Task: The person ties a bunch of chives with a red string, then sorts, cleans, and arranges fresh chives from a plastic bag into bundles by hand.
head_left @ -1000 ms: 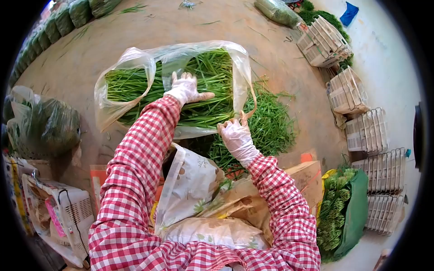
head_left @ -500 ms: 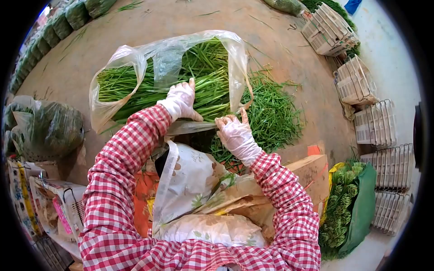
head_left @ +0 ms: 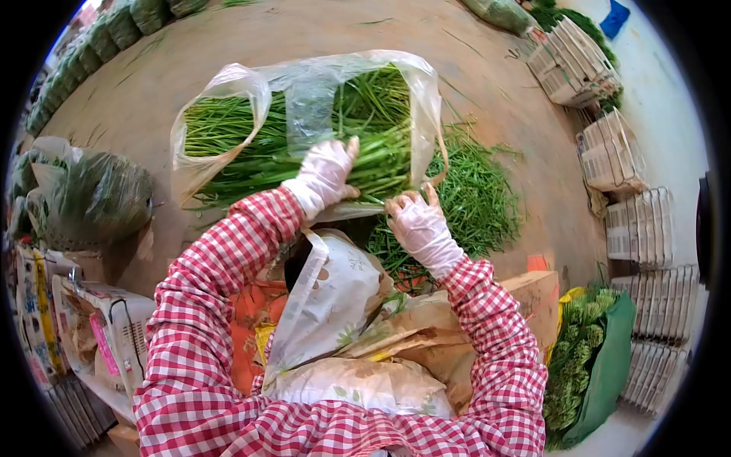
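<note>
A clear plastic bag (head_left: 312, 122) lies on its side, filled with long thin green stalks (head_left: 236, 122) that look like garlic scapes. My left hand (head_left: 324, 175), in a thin white glove with bare-looking fingertips, rests on the stalks at the bag's near side, thumb spread from the fingers. At the bag's near right corner, my right hand (head_left: 419, 225), gloved the same way, pinches the plastic edge beside a loop handle. Under and beyond that hand spreads a heap of short cut green pieces (head_left: 480, 190). A stained patterned apron (head_left: 343, 274) covers my lap.
A filled plastic bag (head_left: 91, 198) stands at left, near white crates (head_left: 126, 335). Several white baskets (head_left: 640, 228) line the right wall. A green-wrapped bundle of stalks (head_left: 586, 343) stands beside a wooden block (head_left: 533, 297). Packed bags (head_left: 122, 27) form a row at far left.
The whole view has shifted, so the scene sits slightly farther right. My left hand stays on the stalks and my right hand keeps its pinch on the bag's edge.
</note>
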Demonstrator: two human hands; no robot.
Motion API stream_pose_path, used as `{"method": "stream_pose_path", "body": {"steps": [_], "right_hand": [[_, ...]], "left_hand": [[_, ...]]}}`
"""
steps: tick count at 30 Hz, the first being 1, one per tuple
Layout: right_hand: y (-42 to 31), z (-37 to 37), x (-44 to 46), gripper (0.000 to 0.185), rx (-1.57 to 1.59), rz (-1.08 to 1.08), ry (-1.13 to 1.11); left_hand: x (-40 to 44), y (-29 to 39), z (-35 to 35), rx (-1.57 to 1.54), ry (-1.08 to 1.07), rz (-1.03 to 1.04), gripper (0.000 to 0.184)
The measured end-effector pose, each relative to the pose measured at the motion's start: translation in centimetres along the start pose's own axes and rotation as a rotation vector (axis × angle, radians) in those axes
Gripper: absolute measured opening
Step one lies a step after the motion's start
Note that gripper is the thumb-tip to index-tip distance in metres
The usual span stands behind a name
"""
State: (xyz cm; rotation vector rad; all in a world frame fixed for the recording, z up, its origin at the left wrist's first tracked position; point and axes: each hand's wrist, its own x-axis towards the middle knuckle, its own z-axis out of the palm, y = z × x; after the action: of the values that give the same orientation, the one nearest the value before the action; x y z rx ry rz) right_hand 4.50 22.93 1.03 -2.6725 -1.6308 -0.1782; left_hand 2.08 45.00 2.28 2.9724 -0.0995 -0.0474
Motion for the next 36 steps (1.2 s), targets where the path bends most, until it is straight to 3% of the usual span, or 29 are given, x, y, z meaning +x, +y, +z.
{"method": "stream_pose_path", "body": {"steps": [3,5,10,13,15,17,21,23,26,33,36], "right_hand": [[0.7,-0.2,0.9,0.018,-0.097,0.023,-0.072],[2.3,-0.1,1.4,0.016,-0.142,0.021,-0.058],[2.2,-2.9,1.5,0.008,-0.185,-0.037,0.149],[2.0,-2.2,1.3,0.005,-0.168,-0.095,0.212],[1.8,-1.9,1.5,0.005,-0.158,-0.110,0.220],[1.9,-1.5,1.5,0.004,-0.181,-0.071,0.236],[2.5,-1.2,1.1,0.004,-0.120,-0.024,0.324],[2.8,-1.6,1.1,0.004,-0.133,-0.009,0.286],[2.9,-1.4,1.3,0.003,-0.122,-0.005,0.328],[2.4,-0.1,0.6,0.004,-0.051,0.018,0.360],[1.9,0.3,0.1,0.003,-0.107,-0.026,0.327]], "left_hand": [[0.6,-0.7,-1.2,-0.029,0.003,-0.027,0.100],[1.1,-0.4,-2.2,-0.024,-0.211,-0.133,0.106],[-0.1,0.2,0.7,0.086,-0.133,-0.074,0.118],[-1.5,0.8,2.1,0.240,-0.027,-0.001,0.117],[-1.5,1.0,5.1,0.498,0.114,-0.020,0.097],[-0.8,0.5,6.9,0.567,0.199,-0.059,0.090],[0.6,-1.1,1.6,0.196,-0.044,-0.077,0.115],[2.4,-2.0,-1.9,0.031,-0.246,-0.251,0.115],[5.0,-4.0,-2.8,-0.006,-0.416,-0.314,0.115],[1.6,-0.7,2.0,0.254,-0.264,-0.196,0.119],[-1.7,1.6,2.2,0.328,-0.084,-0.149,0.109]]}}
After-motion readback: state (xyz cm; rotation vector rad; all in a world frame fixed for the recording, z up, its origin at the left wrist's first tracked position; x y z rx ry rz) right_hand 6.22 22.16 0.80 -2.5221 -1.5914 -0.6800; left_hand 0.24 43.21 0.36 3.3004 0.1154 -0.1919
